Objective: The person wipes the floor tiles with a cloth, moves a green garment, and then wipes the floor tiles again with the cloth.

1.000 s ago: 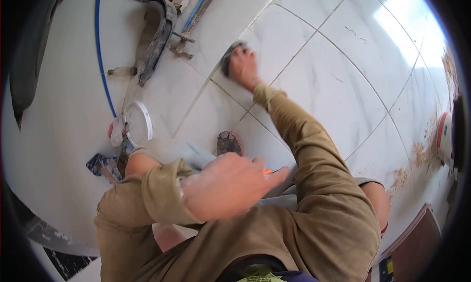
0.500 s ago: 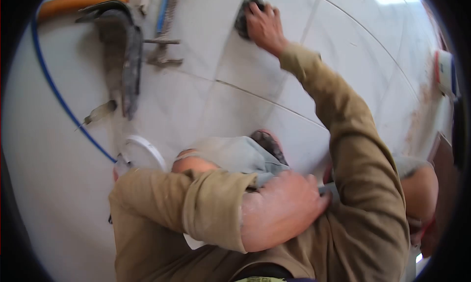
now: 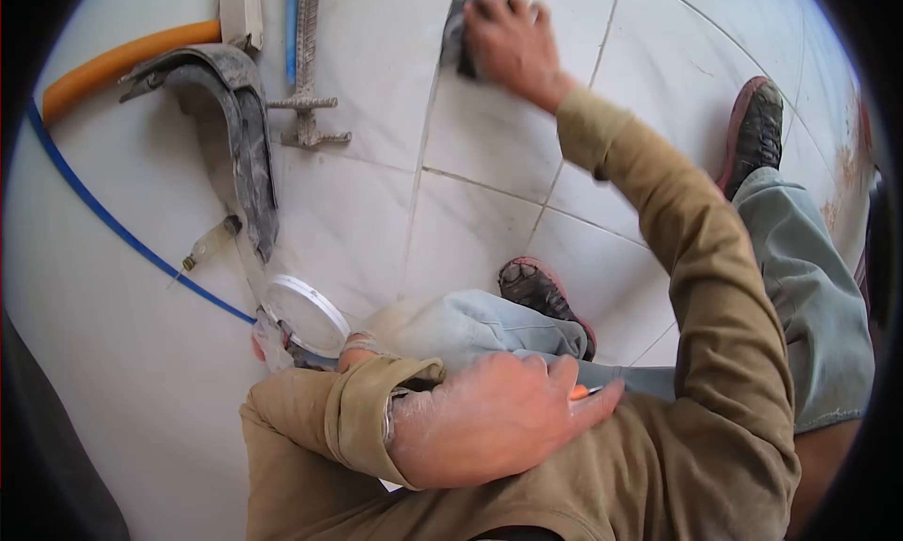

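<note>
Fingers (image 3: pixel 513 14) of the right hand (image 3: pixel 513 47) press flat on a dark grey sponge (image 3: pixel 458 28) against the white tiled floor (image 3: pixel 489 136), over a grout line. Left hand (image 3: pixel 494 419) rests at the waist, loosely curled around a small orange-tipped tool (image 3: pixel 581 391).

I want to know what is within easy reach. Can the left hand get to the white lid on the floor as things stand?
Probably yes. The left hand rests against the person's body with a small orange thing under its fingers, and the white lid lies on the floor tiles just beyond that forearm. Nothing lies between them but the sleeve, though the orange thing occupies the fingers.
</note>
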Demonstrator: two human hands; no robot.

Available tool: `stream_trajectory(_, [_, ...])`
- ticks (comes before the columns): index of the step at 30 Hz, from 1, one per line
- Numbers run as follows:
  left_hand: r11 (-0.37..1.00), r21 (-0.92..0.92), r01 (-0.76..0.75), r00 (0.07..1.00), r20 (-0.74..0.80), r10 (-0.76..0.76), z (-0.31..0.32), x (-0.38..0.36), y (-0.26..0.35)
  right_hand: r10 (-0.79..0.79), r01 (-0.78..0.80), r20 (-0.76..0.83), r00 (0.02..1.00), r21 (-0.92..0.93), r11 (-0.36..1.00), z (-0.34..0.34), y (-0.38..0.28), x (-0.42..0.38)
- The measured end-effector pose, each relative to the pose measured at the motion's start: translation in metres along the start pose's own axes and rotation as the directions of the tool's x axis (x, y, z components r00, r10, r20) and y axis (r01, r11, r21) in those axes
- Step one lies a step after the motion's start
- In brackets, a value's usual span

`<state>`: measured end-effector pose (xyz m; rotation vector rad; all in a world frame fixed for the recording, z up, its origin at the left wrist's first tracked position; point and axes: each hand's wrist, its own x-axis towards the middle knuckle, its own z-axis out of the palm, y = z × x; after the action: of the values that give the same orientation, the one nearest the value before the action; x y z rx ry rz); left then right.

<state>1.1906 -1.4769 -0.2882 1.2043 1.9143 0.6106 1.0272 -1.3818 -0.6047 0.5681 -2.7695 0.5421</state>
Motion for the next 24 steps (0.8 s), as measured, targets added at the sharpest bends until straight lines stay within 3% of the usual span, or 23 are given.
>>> stream_trajectory(1, [1.000,0.017,0.020,0.999,-0.025,-0.020,0.001,-0.001,0.003,0.003,-0.004,-0.019,1.000,-0.053,0.999,-0.001,0.015,0.021])
stream_trajectory(2, [0.999,0.009,0.046,0.999,-0.016,-0.046,-0.002,-0.001,0.006,0.172,-0.172,0.143,0.975,-0.014,0.985,-0.022,0.014,0.051])
stream_trajectory(5, [0.996,0.007,0.087,0.996,0.000,-0.087,-0.013,0.004,0.011,0.065,-0.064,0.006,0.998,-0.089,0.994,0.003,0.008,0.026])
stream_trajectory(7, [0.995,-0.007,0.101,0.995,-0.014,-0.102,-0.013,0.007,0.013,0.043,-0.031,0.187,0.981,-0.069,0.997,-0.014,-0.036,-0.018])
stream_trajectory(8, [0.993,-0.041,0.108,0.994,0.008,-0.108,-0.017,0.012,0.010,-0.024,0.020,0.136,0.990,0.035,0.999,-0.013,-0.050,-0.038])
stream_trajectory(9, [0.990,-0.074,0.116,0.993,0.029,-0.114,-0.022,0.016,0.006,-0.042,0.044,0.174,0.984,-0.009,0.999,-0.022,-0.053,-0.039])
stream_trajectory(11, [0.983,-0.114,0.145,0.989,0.057,-0.140,-0.028,0.025,-0.001,-0.049,0.024,0.228,0.973,0.112,0.993,-0.030,-0.030,-0.019])
stream_trajectory(13, [0.976,-0.135,0.169,0.983,0.097,-0.157,-0.031,0.030,-0.006,-0.064,0.047,0.171,0.983,0.106,0.993,-0.034,0.005,0.008])
stream_trajectory(14, [0.972,-0.136,0.192,0.973,0.152,-0.171,-0.035,0.034,-0.006,0.027,-0.028,0.051,0.998,0.019,0.999,-0.025,0.022,0.026])
stream_trajectory(15, [0.966,-0.136,0.219,0.960,0.207,-0.188,-0.038,0.036,-0.006,0.113,-0.112,0.043,0.993,-0.010,0.994,-0.021,0.040,0.047])
stream_trajectory(17, [0.959,-0.132,0.250,0.940,0.270,-0.208,-0.043,0.041,0.000,0.137,-0.131,0.070,0.988,-0.079,0.988,-0.024,0.057,0.069])
stream_trajectory(21, [0.969,-0.104,0.225,0.955,0.223,-0.198,-0.055,0.053,0.000,-0.061,0.066,0.085,0.994,-0.054,0.996,-0.012,0.011,0.007])
stream_trajectory(23, [0.965,-0.129,0.228,0.962,0.182,-0.203,-0.055,0.056,-0.003,-0.039,0.039,0.174,0.984,0.001,0.999,-0.020,0.021,0.014])
stream_trajectory(24, [0.958,-0.151,0.244,0.960,0.179,-0.217,-0.055,0.055,-0.004,-0.018,0.021,0.130,0.991,-0.024,0.999,-0.017,0.035,0.030])
